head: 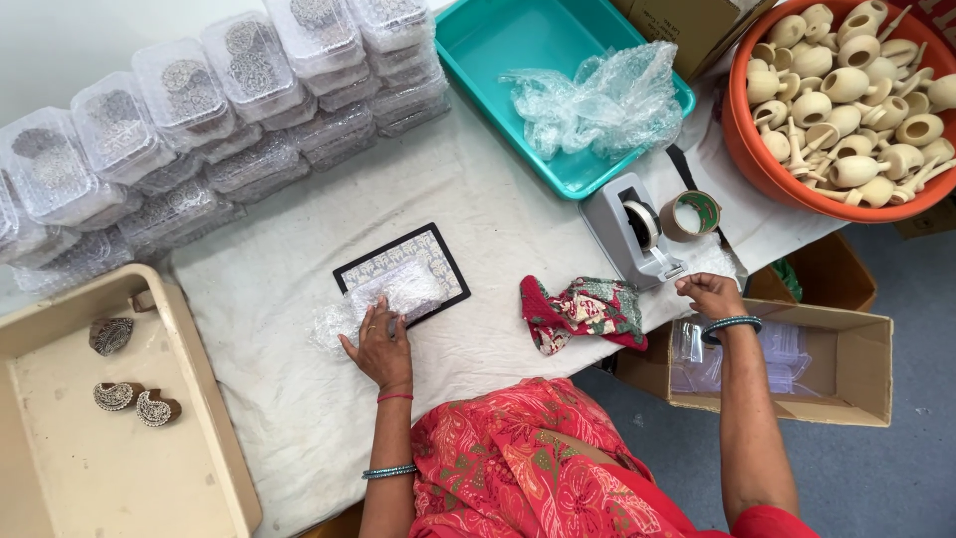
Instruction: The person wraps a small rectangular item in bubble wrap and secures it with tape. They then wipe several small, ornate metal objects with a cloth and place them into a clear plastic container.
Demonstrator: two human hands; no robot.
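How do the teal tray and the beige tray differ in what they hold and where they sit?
The teal tray sits at the far side of the table and holds only crumpled bubble wrap; the beige tray sits at the near left and holds three carved wooden blocks. The teal tray is bright and glossy, the beige tray pale and dull. Both are shallow, rectangular and open-topped.

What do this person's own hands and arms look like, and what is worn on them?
Both arms are bare to above the elbow. The left hand has a thin red band at the wrist and blue-green bangles further up the forearm. The right hand has blue-green bangles at the wrist. I can't make out any rings.
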